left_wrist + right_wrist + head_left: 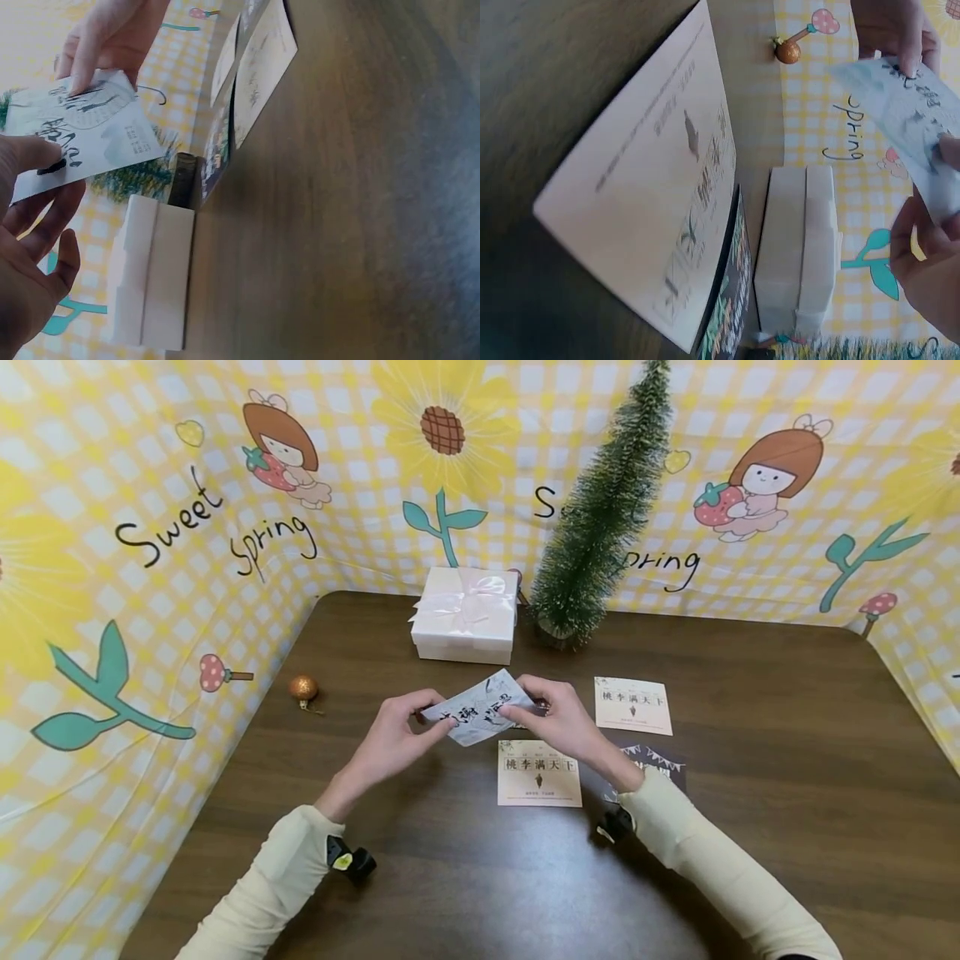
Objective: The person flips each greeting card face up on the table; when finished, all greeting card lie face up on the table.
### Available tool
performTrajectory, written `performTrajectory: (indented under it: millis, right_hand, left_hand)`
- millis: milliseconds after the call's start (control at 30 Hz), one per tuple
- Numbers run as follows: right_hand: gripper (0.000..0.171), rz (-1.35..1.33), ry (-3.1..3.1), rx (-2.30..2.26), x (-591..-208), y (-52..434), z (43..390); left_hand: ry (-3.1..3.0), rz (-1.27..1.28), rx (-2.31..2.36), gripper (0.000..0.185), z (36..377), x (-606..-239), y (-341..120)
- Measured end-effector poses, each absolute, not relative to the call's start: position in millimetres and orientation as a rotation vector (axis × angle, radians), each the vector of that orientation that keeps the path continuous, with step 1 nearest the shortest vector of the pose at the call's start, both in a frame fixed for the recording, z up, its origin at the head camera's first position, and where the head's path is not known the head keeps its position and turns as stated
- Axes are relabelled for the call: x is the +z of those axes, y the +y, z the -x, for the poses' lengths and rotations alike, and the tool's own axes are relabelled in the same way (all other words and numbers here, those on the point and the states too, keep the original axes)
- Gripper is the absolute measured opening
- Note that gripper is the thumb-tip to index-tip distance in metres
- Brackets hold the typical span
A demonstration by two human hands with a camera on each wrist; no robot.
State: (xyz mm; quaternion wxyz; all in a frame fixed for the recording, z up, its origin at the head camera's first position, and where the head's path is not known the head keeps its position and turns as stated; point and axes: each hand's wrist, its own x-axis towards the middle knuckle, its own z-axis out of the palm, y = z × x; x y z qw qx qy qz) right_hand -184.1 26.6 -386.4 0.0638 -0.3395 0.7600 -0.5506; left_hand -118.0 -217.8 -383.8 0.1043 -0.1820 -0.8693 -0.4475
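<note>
A pale grey-blue card (474, 720) with black brush lettering is held up over the table, tilted, between both hands. My left hand (393, 732) pinches its left end, thumb on the printed face and fingers behind. At the other end my right hand (558, 717) pinches the card the same way. Below the hands lies a cream card (539, 774) with dark lettering. A dark card (654, 770) with white bunting is partly hidden under the right forearm. Another dark card (731, 292) lies beyond the near cream card, mostly covered by the right hand in the head view.
A second cream card (633, 706) lies to the right on the brown table (787, 760). At the back stand a white gift box (465, 618) with a ribbon bow and a green bottlebrush tree (600, 518). An orange bauble (303, 687) sits at the left, before a checked cloth backdrop (360, 468).
</note>
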Motion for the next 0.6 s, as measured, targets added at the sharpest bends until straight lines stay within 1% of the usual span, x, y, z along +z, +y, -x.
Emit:
performTrajectory:
  millis: [100,233,300,467,600]
  right_hand:
    - [0.014,1.028,2.296,-1.646,-387.2,28.0,186.4]
    - [0.009,1.018,2.31,-1.631,-388.2,30.3,189.0]
    - [0.006,1.02,2.319,-1.629,-388.5,30.7,189.0]
    - [0.005,0.989,2.339,-1.689,-385.7,28.6,187.4]
    - [0.006,0.964,2.34,-1.739,-384.3,27.8,188.4]
  left_hand:
    - [-2.571,0.545,-1.281,0.007,117.7,-379.6,-219.4]
    - [-2.567,0.561,-1.28,0.008,117.4,-375.2,-220.2]
    - [-2.551,0.541,-1.302,0.013,117.0,-374.0,-220.1]
    - [-2.573,0.451,-1.33,0.03,115.9,-376.4,-221.5]
    - [-2.594,0.47,-1.333,0.026,116.1,-380.7,-222.2]
